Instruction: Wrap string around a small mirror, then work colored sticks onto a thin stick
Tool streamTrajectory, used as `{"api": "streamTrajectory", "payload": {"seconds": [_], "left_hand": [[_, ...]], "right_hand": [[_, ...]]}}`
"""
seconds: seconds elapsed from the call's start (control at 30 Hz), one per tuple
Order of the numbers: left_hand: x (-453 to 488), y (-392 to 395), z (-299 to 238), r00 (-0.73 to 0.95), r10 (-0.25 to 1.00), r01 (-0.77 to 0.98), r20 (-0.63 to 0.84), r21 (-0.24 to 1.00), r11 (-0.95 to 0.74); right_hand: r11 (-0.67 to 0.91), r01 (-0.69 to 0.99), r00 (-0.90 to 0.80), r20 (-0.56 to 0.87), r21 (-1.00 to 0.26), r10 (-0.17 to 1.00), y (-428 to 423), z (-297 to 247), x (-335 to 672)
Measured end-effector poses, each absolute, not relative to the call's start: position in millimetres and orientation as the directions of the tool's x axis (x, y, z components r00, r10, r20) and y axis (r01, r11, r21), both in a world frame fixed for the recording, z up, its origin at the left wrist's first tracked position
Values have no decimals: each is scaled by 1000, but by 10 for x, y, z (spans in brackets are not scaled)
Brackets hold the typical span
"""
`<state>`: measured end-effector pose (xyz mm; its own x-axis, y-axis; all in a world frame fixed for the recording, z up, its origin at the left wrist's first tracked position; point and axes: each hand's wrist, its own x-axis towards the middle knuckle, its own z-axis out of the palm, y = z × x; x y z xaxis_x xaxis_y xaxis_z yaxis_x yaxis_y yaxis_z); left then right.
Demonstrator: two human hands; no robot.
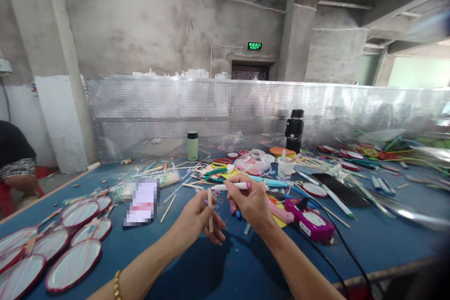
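Some bare tabletop [230, 274] lies near left fingers [218, 231] gripping a stick [210, 220] and right fingers [235, 201] a marker [242, 186].

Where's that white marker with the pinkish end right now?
Near the middle of the head view, the white marker is in the right hand, just right of the wooden stick in the left hand.

Marker [239, 186] white and pink; stick [210, 215] pale tan; table [246, 265] blue.

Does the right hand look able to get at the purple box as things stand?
Probably yes: the purple box sits beside the right forearm, its top mostly uncovered, though the right hand holds a marker.
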<state>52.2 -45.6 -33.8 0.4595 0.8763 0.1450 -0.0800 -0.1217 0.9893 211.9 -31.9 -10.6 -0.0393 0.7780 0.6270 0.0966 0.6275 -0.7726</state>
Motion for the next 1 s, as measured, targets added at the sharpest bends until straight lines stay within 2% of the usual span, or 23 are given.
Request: {"api": "streamTrajectory", "payload": {"seconds": [1.0], "left_hand": [[526,-469,-331,461,874,-81,155,988,-132]], "right_hand": [[627,110,-29,628,-771,778,-319,-97,2129]]}}
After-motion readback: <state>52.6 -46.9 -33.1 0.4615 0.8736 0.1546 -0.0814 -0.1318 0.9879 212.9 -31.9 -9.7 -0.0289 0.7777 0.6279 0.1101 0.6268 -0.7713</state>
